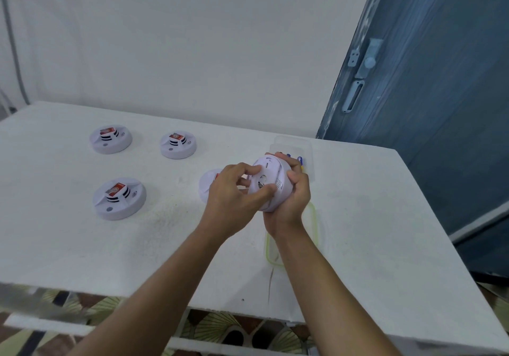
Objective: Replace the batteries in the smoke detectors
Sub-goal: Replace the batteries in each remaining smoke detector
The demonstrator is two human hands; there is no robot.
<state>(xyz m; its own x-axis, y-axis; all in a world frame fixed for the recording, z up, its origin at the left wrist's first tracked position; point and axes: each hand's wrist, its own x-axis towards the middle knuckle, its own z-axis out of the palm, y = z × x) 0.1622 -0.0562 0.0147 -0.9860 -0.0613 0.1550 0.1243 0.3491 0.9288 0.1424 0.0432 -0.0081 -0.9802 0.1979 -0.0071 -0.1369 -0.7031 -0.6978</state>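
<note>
White tabletop (82, 245) | smoke detector (271, 182) was lifted at 3 o'clock of resting detector (208, 187) | right hand (296, 201) cupped its rim, left hand (234, 195) pinched its back with curled fingers (248, 169) | step likely wanted a braced body and an even twist

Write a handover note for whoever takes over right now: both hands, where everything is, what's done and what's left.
Right hand grips the held detector, raised above the table. Left hand pinches at its face; whether it is open, I cannot tell.
Three detectors lie at the left, each with a red battery on top; a fourth detector is half hidden behind the left hand.
Clear tub with batteries behind the hands; green-rimmed lid under the right forearm.
Done: unclear. Left: the held unit, then check the rest.
</note>
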